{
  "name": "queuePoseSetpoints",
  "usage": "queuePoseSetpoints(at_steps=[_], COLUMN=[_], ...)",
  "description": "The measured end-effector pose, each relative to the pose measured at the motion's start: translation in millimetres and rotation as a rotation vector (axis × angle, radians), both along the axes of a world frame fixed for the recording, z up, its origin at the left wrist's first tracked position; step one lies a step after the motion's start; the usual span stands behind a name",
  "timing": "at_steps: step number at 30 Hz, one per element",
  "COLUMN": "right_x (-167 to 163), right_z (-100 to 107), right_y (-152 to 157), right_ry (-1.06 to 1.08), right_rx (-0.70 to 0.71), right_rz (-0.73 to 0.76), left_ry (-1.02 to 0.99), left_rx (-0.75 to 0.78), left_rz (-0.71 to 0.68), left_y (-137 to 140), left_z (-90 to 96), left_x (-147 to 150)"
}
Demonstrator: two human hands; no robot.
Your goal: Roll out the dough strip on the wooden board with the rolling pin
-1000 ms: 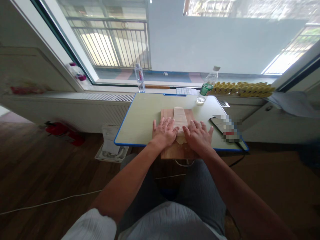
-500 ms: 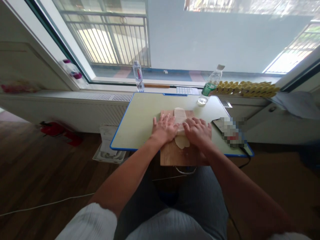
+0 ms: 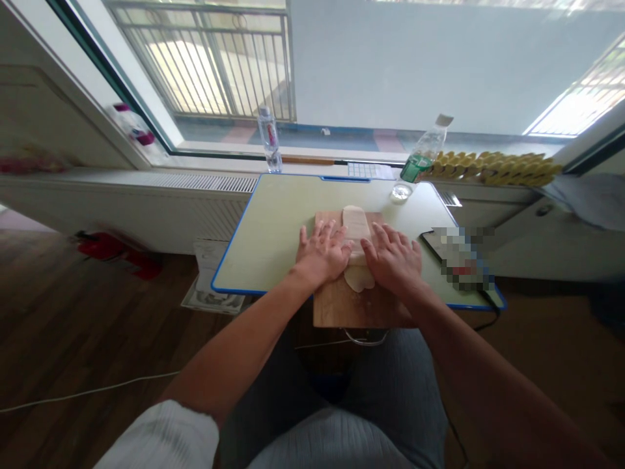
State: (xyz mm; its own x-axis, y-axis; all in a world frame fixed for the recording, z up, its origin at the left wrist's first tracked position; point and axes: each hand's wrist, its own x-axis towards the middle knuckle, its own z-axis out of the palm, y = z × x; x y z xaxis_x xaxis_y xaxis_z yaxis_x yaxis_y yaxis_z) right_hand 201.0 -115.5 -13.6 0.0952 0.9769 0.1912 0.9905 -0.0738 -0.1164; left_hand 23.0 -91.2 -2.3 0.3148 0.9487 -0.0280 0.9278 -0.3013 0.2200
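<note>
A long, flat piece of pale dough point(image 3: 356, 223) lies on a wooden board point(image 3: 336, 309), reaching from its far edge towards me. Across the dough runs a light rolling pin point(image 3: 358, 259), of which only a short stretch shows between my hands. My left hand point(image 3: 322, 253) presses flat on the pin's left part, fingers spread and pointing forward. Over its right part lies my right hand point(image 3: 394, 257), also open, with fingers stretched out. Both thumbs point inward near the dough. The pin's ends are hidden under my palms.
The board rests on a small pale table point(image 3: 278, 228) with a blue rim, overhanging its near edge. A green-labelled bottle point(image 3: 417, 163) stands at the back right. A partly blurred-out device point(image 3: 456, 257) with a cable lies at right. Another bottle point(image 3: 270, 140) stands on the windowsill.
The camera view has shifted slightly. Both hands stay flat on the rolling pin over the dough, with little visible movement against the board.
</note>
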Motion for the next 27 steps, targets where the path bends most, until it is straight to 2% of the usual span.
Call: queuePoseSetpoints(at_steps=[6, 8, 11, 16, 21, 24, 27], right_x=[1.7, 1.7, 0.6, 1.9, 6.6, 7.4, 6.1], right_z=[16.2, 17.1, 11.9, -1.1, -2.4, 2.4, 7.4], right_y=[47.1, 47.8, 32.7, 1.6, 7.6, 23.5, 35.4], right_ry=[0.101, 0.108, 0.075, -0.025, -0.017, -0.023, -0.007], right_rx=[-0.121, -0.141, -0.127, 0.037, 0.13, 0.083, 0.016], right_rz=[0.009, 0.003, -0.015, 0.049, 0.059, 0.0, -0.059], left_ry=[-0.032, -0.035, -0.031, -0.039, -0.079, -0.124, -0.142], left_rx=[-0.011, -0.017, 0.001, 0.097, 0.133, 0.172, 0.239], left_rz=[0.002, -0.001, -0.009, -0.025, -0.059, -0.037, 0.024], left_y=[51.5, 52.1, 34.8, 6.6, 27.9, 48.7, 57.3], left_z=[1.1, 0.5, -1.3, -5.0, -5.8, -4.1, -2.5], left_x=[3.5, 3.3, 2.0, -2.0, -2.3, 1.2, 5.5])
